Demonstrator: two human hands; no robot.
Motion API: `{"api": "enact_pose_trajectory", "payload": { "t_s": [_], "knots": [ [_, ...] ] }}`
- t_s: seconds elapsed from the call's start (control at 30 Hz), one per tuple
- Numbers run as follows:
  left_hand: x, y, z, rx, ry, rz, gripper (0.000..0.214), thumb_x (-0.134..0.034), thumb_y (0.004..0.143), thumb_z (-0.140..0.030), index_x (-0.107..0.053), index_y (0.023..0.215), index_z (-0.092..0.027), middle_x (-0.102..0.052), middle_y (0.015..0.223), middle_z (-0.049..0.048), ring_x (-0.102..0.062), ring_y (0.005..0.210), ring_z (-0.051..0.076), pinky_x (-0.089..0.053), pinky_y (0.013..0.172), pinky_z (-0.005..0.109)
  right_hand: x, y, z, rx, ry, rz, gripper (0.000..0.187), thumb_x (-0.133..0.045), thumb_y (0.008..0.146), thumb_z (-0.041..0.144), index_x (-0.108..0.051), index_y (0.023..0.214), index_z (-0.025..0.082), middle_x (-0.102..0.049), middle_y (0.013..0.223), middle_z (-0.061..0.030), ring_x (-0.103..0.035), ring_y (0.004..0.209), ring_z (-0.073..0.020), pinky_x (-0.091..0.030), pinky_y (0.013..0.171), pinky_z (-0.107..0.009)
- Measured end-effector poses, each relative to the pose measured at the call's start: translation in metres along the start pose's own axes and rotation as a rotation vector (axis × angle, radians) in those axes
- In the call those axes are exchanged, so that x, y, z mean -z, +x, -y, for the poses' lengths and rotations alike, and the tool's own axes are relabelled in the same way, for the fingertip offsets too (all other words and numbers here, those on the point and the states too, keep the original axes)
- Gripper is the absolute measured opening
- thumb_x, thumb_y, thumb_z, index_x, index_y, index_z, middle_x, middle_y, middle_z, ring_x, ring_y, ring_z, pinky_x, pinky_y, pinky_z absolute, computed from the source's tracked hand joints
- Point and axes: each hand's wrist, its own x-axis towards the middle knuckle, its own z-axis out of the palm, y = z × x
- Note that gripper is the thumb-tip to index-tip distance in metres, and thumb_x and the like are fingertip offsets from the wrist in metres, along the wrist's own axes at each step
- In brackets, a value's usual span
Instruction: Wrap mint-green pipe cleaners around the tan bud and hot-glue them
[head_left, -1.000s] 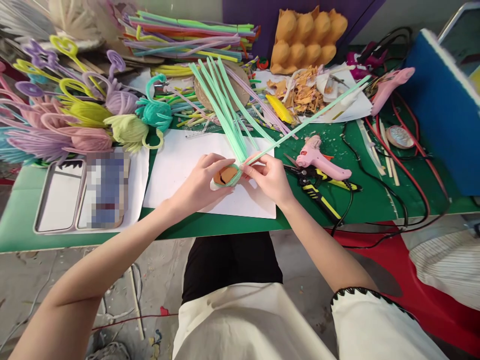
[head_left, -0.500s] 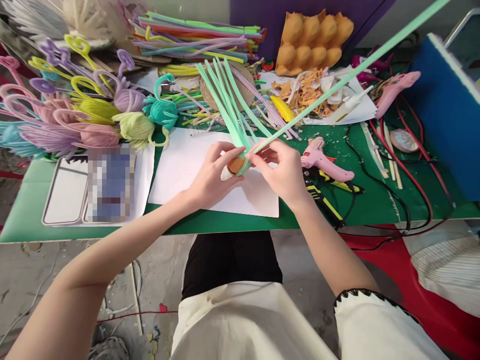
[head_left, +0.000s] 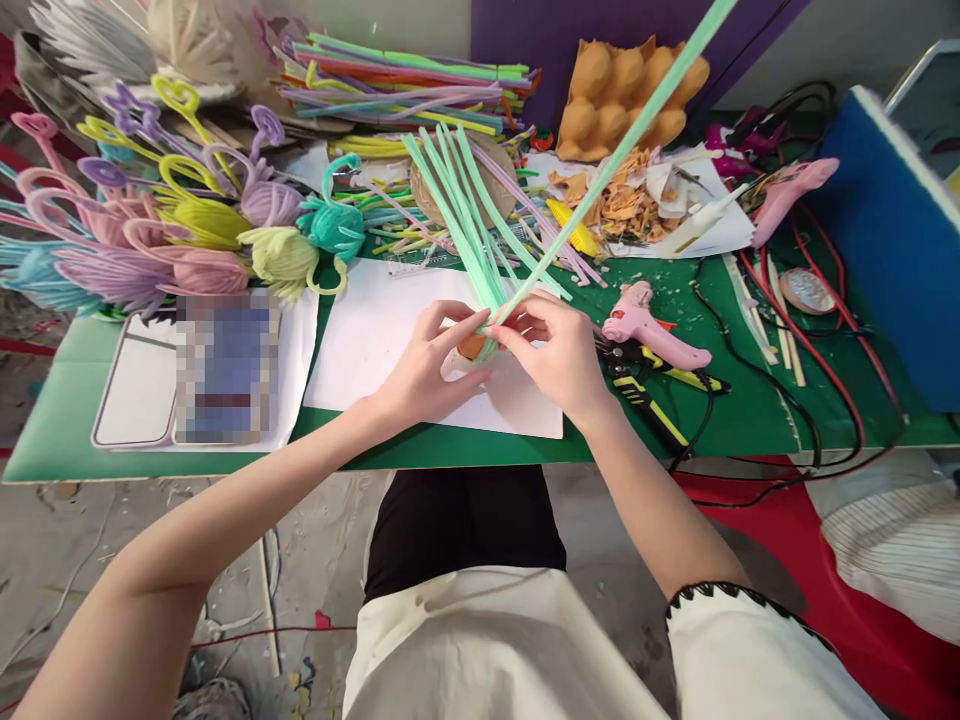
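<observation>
Above a white sheet of paper (head_left: 360,350), my left hand (head_left: 431,365) grips a bundle of mint-green pipe cleaners (head_left: 469,225) at its lower end. The stems fan out upward, away from me. A small orange-brown piece (head_left: 471,347) shows at the base between my hands; its kind is unclear. With thumb and fingers, my right hand (head_left: 555,350) pinches one long mint-green pipe cleaner (head_left: 630,140) close to the bundle's base. Its free length slants up to the right, past the top of the view. Both hands are closed and nearly touching.
Finished pipe-cleaner swans (head_left: 330,225) crowd the left of the green table (head_left: 750,400). Phones (head_left: 139,380) lie at front left. A pink glue gun (head_left: 660,335) and yellow-black pliers (head_left: 652,410) lie right of my hand. An orange egg carton (head_left: 630,95) stands behind.
The long pipe cleaner has swung to a steeper angle, its free end leftward. My left fingers have shifted at the base, and the orange-brown piece is more covered. The view has shifted slightly.
</observation>
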Motion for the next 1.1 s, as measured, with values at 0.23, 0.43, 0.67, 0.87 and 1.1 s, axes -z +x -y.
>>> {"api": "enact_pose_trajectory", "payload": {
  "t_s": [0.23, 0.43, 0.67, 0.87, 1.1],
  "knots": [
    [0.018, 0.002, -0.011, 0.037, -0.015, -0.005, 0.037, -0.067, 0.096, -0.028, -0.065, 0.133, -0.021, -0.063, 0.118, 0.0114, -0.065, 0.113, 0.023, -0.058, 0.101, 0.043, -0.006, -0.005, 0.001, -0.030, 0.064, 0.024, 0.026, -0.077, 0.086, 0.042, -0.063, 0.078, 0.022, -0.064, 0.082, 0.0005, -0.066, 0.071, -0.0131, -0.058, 0.065, -0.027],
    [0.027, 0.001, -0.012, 0.134, -0.165, 0.008, 0.025, -0.059, 0.099, -0.024, -0.075, 0.119, -0.024, -0.064, 0.110, 0.0089, -0.066, 0.107, 0.020, -0.058, 0.095, 0.039, -0.008, -0.015, 0.001, 0.054, 0.055, 0.049, 0.018, -0.075, 0.089, 0.032, -0.066, 0.079, 0.021, -0.064, 0.081, 0.0005, -0.066, 0.072, -0.0128, -0.055, 0.062, -0.026],
    [0.022, -0.005, -0.017, 0.330, -0.353, -0.013, 0.016, -0.075, 0.092, -0.037, -0.081, 0.102, -0.027, -0.065, 0.125, 0.0103, -0.062, 0.128, 0.027, -0.051, 0.113, 0.048, -0.009, -0.035, -0.008, 0.065, 0.027, 0.017, 0.019, -0.076, 0.088, 0.039, -0.070, 0.079, 0.024, -0.070, 0.082, -0.0018, -0.067, 0.074, -0.0159, -0.059, 0.063, -0.029],
    [0.022, -0.011, -0.024, 0.381, -0.408, 0.022, 0.014, -0.077, 0.088, -0.034, -0.080, 0.099, -0.025, -0.067, 0.127, 0.0107, -0.064, 0.127, 0.027, -0.050, 0.113, 0.048, -0.014, -0.047, -0.014, 0.133, 0.028, -0.012, 0.007, -0.075, 0.089, 0.029, -0.072, 0.083, 0.025, -0.074, 0.088, -0.0037, -0.069, 0.080, -0.0182, -0.060, 0.064, -0.031],
    [0.022, -0.015, -0.029, 0.438, -0.409, 0.003, 0.015, -0.076, 0.087, -0.033, -0.073, 0.097, -0.022, -0.068, 0.132, 0.0119, -0.062, 0.133, 0.030, -0.052, 0.109, 0.048, -0.016, -0.050, -0.014, 0.129, -0.025, 0.014, 0.011, -0.073, 0.090, 0.029, -0.069, 0.081, 0.024, -0.070, 0.081, -0.0032, -0.066, 0.077, -0.0183, -0.057, 0.064, -0.031]
  ]
}}
